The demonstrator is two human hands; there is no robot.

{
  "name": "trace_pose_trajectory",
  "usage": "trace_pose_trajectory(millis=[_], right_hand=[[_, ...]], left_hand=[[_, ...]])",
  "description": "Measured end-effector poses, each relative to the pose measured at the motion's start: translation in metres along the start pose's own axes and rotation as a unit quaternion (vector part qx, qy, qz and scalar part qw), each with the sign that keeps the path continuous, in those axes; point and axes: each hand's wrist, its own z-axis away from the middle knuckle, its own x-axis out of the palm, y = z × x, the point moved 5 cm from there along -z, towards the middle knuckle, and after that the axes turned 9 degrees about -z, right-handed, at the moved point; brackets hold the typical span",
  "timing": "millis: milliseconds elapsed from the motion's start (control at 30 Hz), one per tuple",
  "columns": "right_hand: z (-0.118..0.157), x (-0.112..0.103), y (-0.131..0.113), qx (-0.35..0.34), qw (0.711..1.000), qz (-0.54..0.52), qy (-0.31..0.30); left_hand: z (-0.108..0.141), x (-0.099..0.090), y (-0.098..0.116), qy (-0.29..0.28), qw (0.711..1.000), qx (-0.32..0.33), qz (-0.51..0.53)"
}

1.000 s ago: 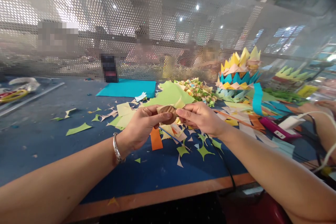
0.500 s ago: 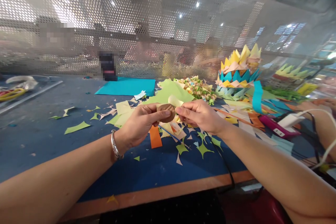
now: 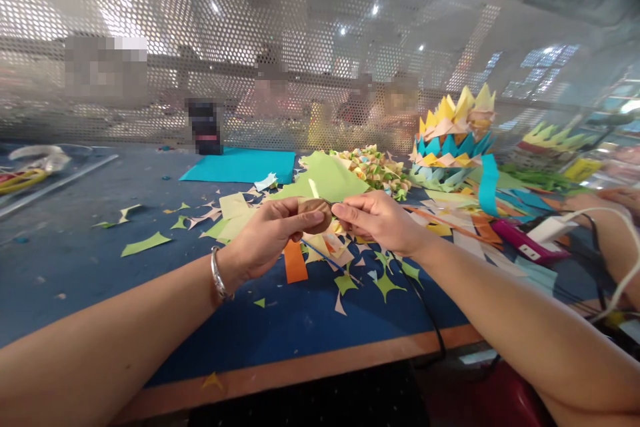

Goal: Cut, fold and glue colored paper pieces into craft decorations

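Observation:
A round brown piece (image 3: 319, 215) is pinched between the thumb and fingers of my left hand (image 3: 274, 230), which wears a silver bracelet on the wrist. Just to the right, my right hand (image 3: 376, 217) is closed, its fingertips beside the brown piece's right edge. A thin dark thing shows at those fingertips, too small to name. A narrow pale yellow strip (image 3: 313, 189) stands up above the brown piece. Below the hands lie an orange paper strip (image 3: 296, 262) and several green star-shaped scraps (image 3: 387, 284).
Behind the hands are green paper (image 3: 327, 175), a blue sheet (image 3: 243, 165) and a pile of small folded pieces (image 3: 375, 170). Stacked paper crowns (image 3: 453, 140) stand at the right, near a magenta power strip (image 3: 530, 240) and another person's arm. A black cable crosses the table's front edge (image 3: 320, 371).
The pale yellow paper above the brown piece was wide and leaned right; now it looks narrow and upright. Both hands have hardly moved.

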Motion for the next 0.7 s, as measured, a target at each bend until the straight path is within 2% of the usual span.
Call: trace_pose_trajectory(millis=[167,367,567,700], right_hand=[[-0.001,-0.002,0.000,-0.010,1.000,0.005,0.011],[-0.002,-0.002,-0.001,-0.017,0.999,0.025,0.033],[0.000,0.006,-0.003,-0.029,0.999,0.040,0.010],[-0.001,0.009,-0.006,-0.048,0.999,-0.011,0.011]], left_hand=[[-0.001,0.001,-0.002,-0.018,1.000,0.012,0.006],[-0.001,0.004,-0.004,-0.038,0.998,0.032,-0.044],[0.000,0.007,-0.007,-0.039,0.999,0.028,0.011],[0.001,0.006,-0.006,-0.015,0.998,0.003,0.056]])
